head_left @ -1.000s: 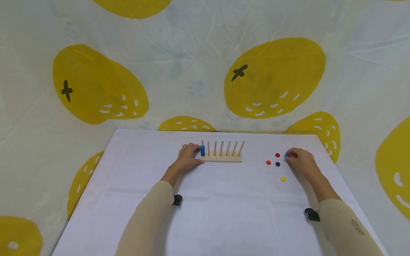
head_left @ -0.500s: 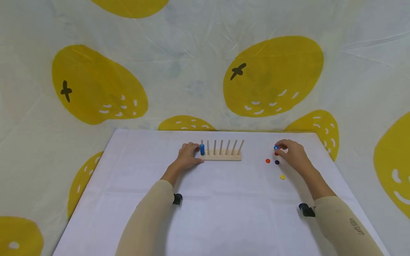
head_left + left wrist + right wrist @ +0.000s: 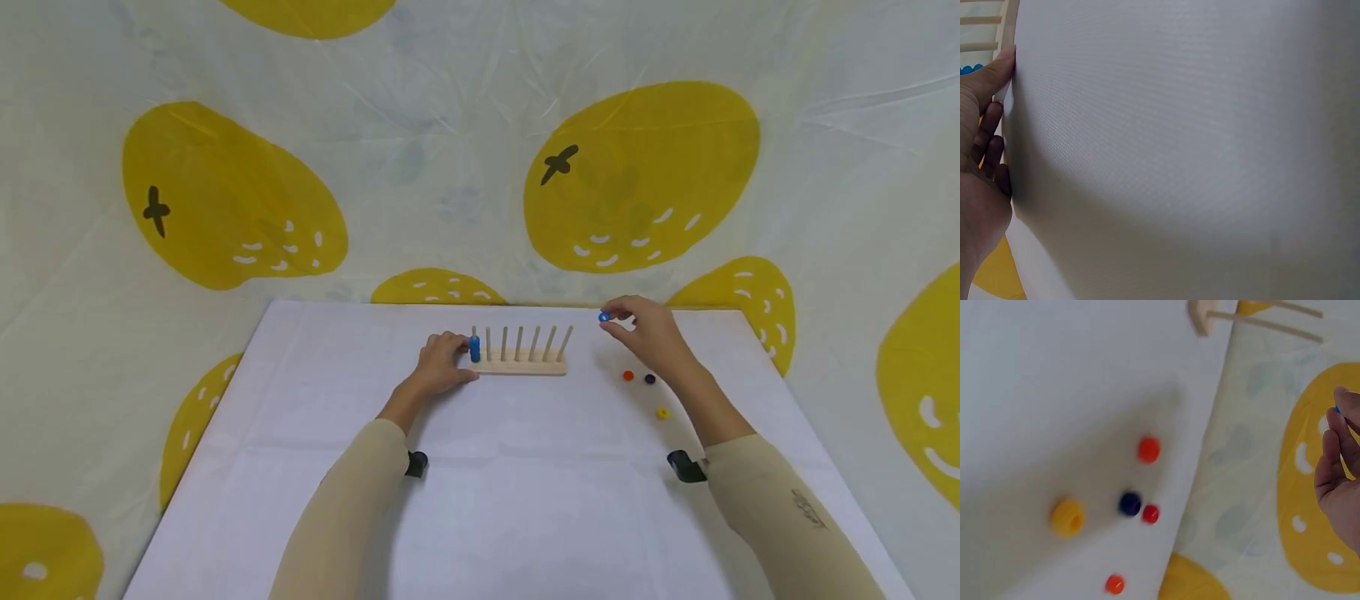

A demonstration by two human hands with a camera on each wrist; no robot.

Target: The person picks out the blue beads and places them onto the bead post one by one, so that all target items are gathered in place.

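A wooden peg rack (image 3: 517, 367) with a row of upright pegs stands on the white table. Blue beads (image 3: 475, 349) are stacked on its leftmost peg. My left hand (image 3: 442, 364) holds the rack's left end, with the thumb at the front and the fingers behind; in the left wrist view the thumb (image 3: 999, 74) touches the base. To the right of the rack and above the tabletop, my right hand (image 3: 648, 333) pinches a blue bead (image 3: 604, 317) between thumb and fingertips. In the right wrist view only a sliver of that bead shows.
Right of the rack lie an orange bead (image 3: 628, 376), a dark blue bead (image 3: 650, 378) and a yellow bead (image 3: 663, 413). The right wrist view also shows a red bead (image 3: 1150, 514) and another orange bead (image 3: 1115, 584). A fruit-patterned cloth hangs behind the table.
My right hand has lifted the blue bead off the table and carried it left, toward the rack. The left hand stays at the rack's end.
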